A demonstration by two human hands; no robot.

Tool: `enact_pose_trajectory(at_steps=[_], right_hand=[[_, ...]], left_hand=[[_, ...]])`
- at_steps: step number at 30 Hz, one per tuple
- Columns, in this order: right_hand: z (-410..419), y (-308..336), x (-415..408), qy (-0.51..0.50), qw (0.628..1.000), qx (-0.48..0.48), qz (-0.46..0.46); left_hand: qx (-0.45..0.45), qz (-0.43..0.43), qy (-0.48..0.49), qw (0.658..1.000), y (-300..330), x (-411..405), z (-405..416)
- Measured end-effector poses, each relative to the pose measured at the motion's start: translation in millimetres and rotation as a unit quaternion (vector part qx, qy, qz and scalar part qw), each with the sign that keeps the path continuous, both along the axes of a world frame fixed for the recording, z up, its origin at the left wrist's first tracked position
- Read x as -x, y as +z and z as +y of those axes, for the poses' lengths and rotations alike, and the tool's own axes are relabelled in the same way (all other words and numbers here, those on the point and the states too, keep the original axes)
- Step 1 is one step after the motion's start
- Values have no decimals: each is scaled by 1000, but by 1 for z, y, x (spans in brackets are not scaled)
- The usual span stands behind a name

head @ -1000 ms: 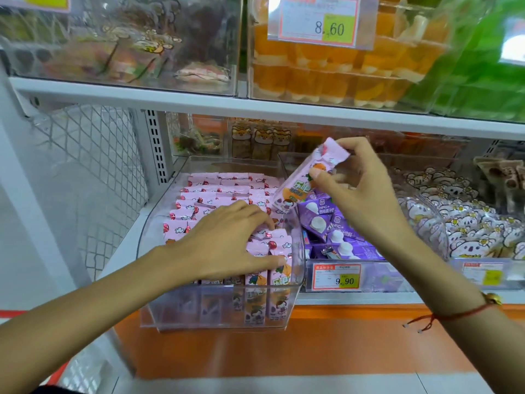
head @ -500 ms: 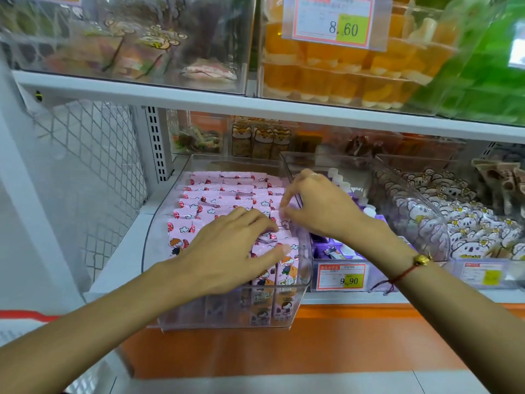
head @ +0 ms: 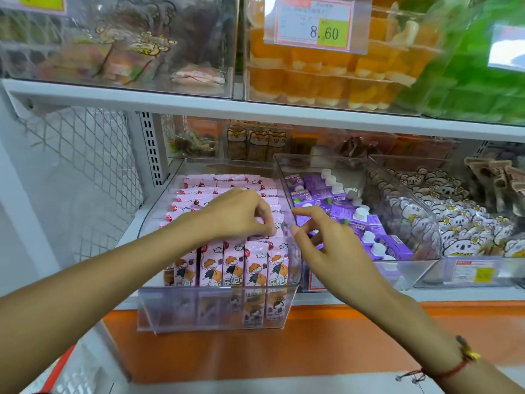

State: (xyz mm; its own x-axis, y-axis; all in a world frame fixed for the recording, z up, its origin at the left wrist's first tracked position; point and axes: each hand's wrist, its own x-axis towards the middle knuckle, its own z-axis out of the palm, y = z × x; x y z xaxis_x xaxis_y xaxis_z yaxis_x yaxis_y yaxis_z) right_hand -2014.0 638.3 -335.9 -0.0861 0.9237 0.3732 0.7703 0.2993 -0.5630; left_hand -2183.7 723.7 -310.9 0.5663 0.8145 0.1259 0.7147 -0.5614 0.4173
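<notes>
A person stands at a shop shelf, both bare arms reaching in from the bottom of the frame to a clear bin (head: 216, 311) at centre, pulled partly forward off the white shelf. The bin is packed with upright pink packets (head: 235, 265) printed with a cartoon child, standing in neat rows from front to back. The left hand (head: 241, 214) rests on top of the rows towards the right side of the bin, with its fingers curled down and seeming to pinch the top edge of a packet. The right hand (head: 329, 245), just right of centre, holds nothing; its thumb and forefinger are parted and hover beside the bin's right wall. To the right sits a second bin of purple cartons (head: 366, 226), and further right are koala-print packets (head: 460, 223). A price tag reading 8.60 (head: 315, 24) hangs at the top. The step in hand looks like tidying the packets into line. Next, the left fingers likely need to press the loose packet upright, while the free hand steadies the bin or fetches another.
</notes>
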Motion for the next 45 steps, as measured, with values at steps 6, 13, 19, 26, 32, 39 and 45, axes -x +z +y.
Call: enact_pose_trajectory(at_steps=[6,13,19,26,32,39,45], right_hand=[[1,0,0,7,1000,10,13],[8,41,11,57,989,3,134],[7,53,37,153,970,32,185],[15,39,36,108,894,144,411],[17,38,33,126,890,116,423],[4,32,47,121,921,-7,370],[0,39,46,114,935,-2,336]], left_hand=[[-94,-116,67,987,-5,2,-20],[-125,-455,117,874,16,12,-58],[-38,-564,88,820,11,22,-74],[-45,-418,106,901,-9,21,-80],[-48,-439,64,895,-11,25,-75],[-27,-417,23,908,-17,22,-74],[-8,-448,72,891,-9,24,-74]])
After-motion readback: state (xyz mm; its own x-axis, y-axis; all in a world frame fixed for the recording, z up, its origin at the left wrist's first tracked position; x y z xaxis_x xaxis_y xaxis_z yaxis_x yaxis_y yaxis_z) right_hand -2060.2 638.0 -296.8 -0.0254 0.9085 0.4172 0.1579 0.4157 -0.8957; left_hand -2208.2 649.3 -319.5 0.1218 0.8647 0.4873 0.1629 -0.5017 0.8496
